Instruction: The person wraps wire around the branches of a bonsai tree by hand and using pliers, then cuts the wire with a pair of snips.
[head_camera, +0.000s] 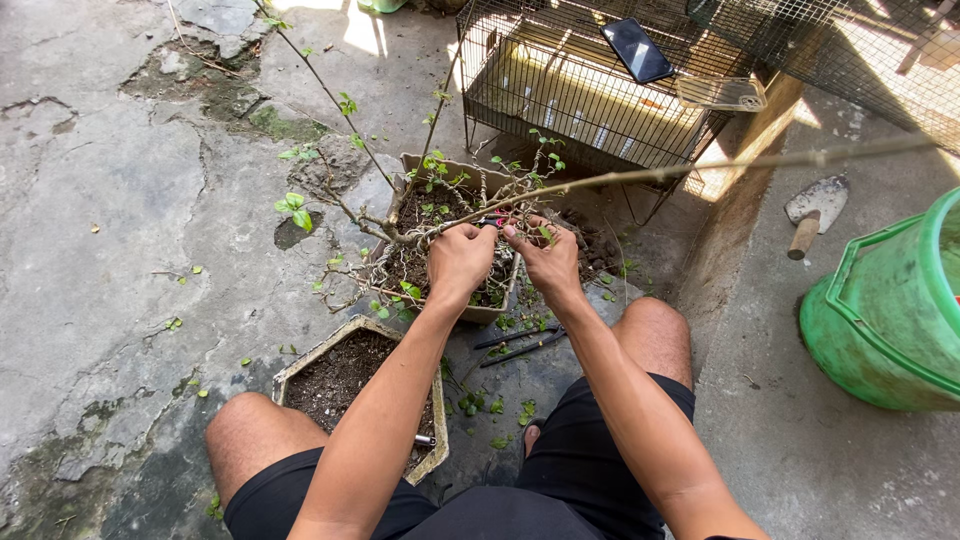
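Near the middle of the frame, the left hand (458, 258) and right hand (545, 258) both close their fingers around thin branches of the small tree (420, 215) growing in the pot (487, 312).

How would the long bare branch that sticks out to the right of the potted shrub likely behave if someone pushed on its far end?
The long branch is thin along a great length, so it would probably flex and spring back, not stay rigid. It likely weighs little, having hardly any leaves. Both hands, left hand and right hand, work at its base in the pot, so a push might jog them.
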